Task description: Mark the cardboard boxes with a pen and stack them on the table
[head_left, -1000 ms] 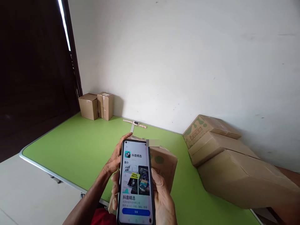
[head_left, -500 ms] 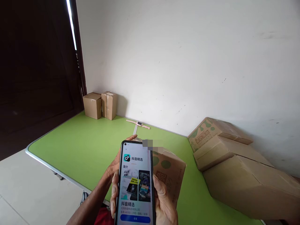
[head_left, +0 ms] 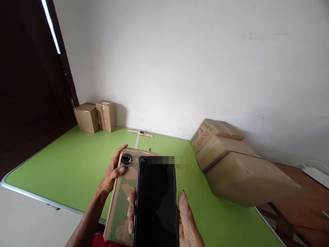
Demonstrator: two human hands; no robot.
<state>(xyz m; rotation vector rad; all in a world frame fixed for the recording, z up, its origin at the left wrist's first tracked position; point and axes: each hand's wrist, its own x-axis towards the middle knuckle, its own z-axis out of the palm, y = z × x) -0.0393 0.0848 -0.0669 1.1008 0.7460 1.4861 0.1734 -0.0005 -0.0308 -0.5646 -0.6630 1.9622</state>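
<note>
My right hand (head_left: 189,221) is closed around a smartphone (head_left: 156,202), its thumb at the right edge and fingertips wrapped over the left. The phone is upright with a black screen. Behind it, my left hand (head_left: 113,173) grips the upper left side of a cardboard box (head_left: 120,199) with green print. The thumb lies on the box's near face, just below a dark round hole (head_left: 126,159). Part of the box is hidden by the phone and the right fingers.
On the green table (head_left: 69,164), two small cardboard boxes (head_left: 87,120) stand at the far left. A pink-strapped watch (head_left: 141,132) lies by the wall. Several larger cartons (head_left: 239,175) line the right side. Beyond them is a reddish-brown surface (head_left: 298,195).
The phone screen has gone from a lit app page to black. The box has shifted left behind the phone and shows its printed face. My view has swung to the right.
</note>
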